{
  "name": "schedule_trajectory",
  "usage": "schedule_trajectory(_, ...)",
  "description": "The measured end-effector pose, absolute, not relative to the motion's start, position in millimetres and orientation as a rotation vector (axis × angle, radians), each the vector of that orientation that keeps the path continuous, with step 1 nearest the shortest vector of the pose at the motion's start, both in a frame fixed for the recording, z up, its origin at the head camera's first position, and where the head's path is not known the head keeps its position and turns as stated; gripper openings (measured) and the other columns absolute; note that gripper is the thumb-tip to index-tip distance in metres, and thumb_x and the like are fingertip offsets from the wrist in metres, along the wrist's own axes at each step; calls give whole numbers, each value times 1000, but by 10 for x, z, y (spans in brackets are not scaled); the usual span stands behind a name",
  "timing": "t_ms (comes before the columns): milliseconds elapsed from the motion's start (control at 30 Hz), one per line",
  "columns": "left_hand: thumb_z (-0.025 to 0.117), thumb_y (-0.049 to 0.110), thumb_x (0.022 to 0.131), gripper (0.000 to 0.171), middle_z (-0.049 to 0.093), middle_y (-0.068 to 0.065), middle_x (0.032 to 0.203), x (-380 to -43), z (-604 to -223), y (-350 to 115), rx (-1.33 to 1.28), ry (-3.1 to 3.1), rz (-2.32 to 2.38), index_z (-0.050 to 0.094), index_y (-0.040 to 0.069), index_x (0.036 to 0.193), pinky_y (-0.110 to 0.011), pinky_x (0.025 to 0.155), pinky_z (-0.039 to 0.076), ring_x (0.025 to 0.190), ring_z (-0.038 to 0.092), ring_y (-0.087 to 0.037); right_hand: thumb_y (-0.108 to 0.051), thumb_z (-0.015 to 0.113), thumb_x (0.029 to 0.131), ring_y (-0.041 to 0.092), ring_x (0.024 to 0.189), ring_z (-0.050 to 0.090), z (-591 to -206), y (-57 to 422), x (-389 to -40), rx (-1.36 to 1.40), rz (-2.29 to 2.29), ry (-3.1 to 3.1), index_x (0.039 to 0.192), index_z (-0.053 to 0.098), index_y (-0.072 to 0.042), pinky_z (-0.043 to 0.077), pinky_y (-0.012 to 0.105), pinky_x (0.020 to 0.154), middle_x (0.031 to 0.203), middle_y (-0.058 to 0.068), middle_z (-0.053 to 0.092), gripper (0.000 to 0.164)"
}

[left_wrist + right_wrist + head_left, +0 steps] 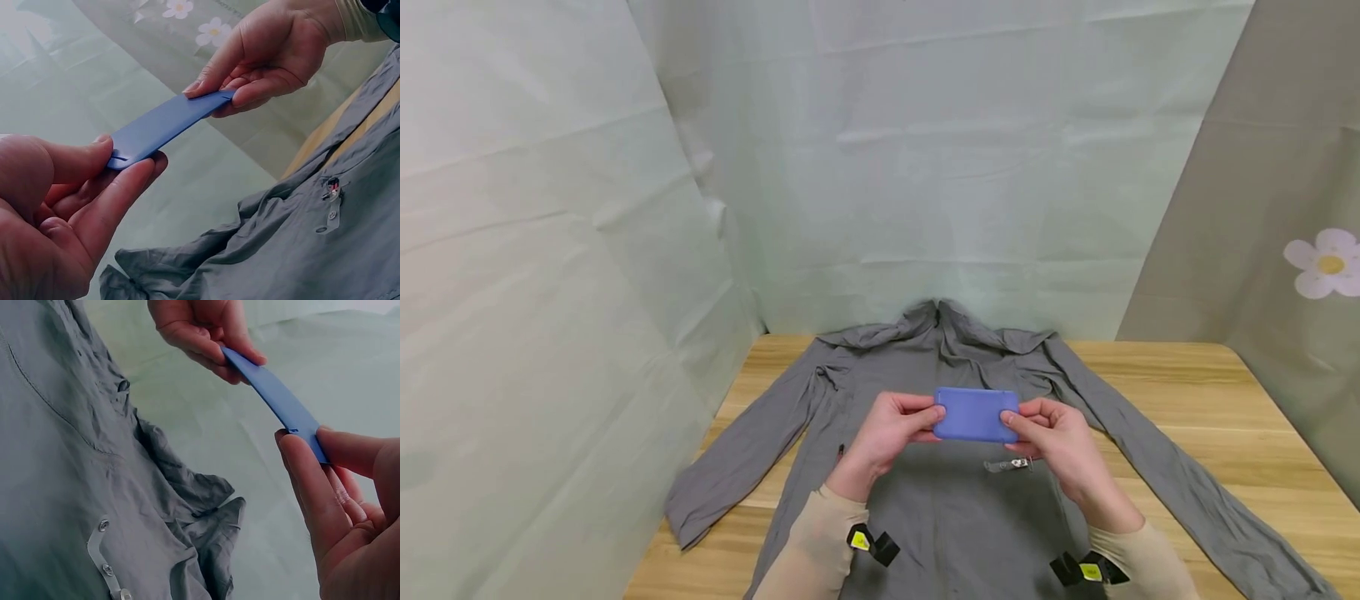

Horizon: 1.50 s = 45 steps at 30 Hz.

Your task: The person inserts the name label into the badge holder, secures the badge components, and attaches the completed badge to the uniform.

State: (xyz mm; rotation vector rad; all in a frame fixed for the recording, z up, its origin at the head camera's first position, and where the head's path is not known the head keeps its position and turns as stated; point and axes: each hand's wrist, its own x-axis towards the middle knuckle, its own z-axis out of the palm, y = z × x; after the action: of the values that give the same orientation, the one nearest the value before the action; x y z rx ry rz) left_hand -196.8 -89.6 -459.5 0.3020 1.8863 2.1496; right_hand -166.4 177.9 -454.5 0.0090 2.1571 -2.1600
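A flat, rectangular blue card holder [976, 415] is held up level over the grey jacket [902, 492]. My left hand [886, 435] pinches its left end, thumb on the near face and fingers behind. At the opposite end, my right hand [1063, 446] pinches it the same way. In the left wrist view a small slot shows near one end of the card holder [156, 128]. A clear strap clip [1009, 464] with metal snaps lies on the jacket's chest, just below the right hand in the head view.
Beneath the jacket is a wooden table [1157, 371]. Its sleeves spread out to both sides, with the collar [936, 312] at the far edge. Pale cloth walls [940, 167] stand behind and to the left; a flower print [1328, 264] marks the right one.
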Motion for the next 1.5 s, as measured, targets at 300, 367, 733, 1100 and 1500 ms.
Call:
schedule_trajectory(300,70,1,103,33,77,-25,112,-1996,-4611,-925,313,1858,2140,66,-18,130,-33,79,65,83,78,-13,-5,65,107,15,84,78,-4515,1909,-1678,-226,-2205,1913,124,65,11,65,35,80,100,4,78,23)
schedule_trajectory(367,69,1,104,34,76,-26,114,-1999,-4619,-928,315,1860,2136,66,-18,131,-33,79,65,84,78,-13,-5,61,109,15,90,78,-4523,1954,-1684,-320,-2215,1816,127,70,6,64,32,82,105,4,78,22)
schedule_trajectory(733,68,0,104,34,73,-29,119,-1978,-4614,-903,310,1891,2105,65,-16,134,-33,81,64,87,78,-15,1,71,102,12,76,76,-4503,1923,-1673,-135,-2225,1958,111,78,5,64,29,73,95,6,76,12)
schedule_trajectory(1100,80,3,96,33,78,-23,105,-1982,-4586,-925,279,1899,2135,72,-16,122,-35,75,66,81,78,-19,1,74,99,12,74,76,-4515,1893,-1690,-59,-2243,2019,104,77,3,65,31,73,91,5,74,5)
schedule_trajectory(1500,73,-3,100,32,73,-31,118,-1956,-4582,-929,311,1898,2136,67,-14,129,-36,78,65,86,78,-19,2,73,99,11,70,75,-4576,1824,-1692,-37,-2235,1995,97,78,-1,64,29,71,86,5,73,6)
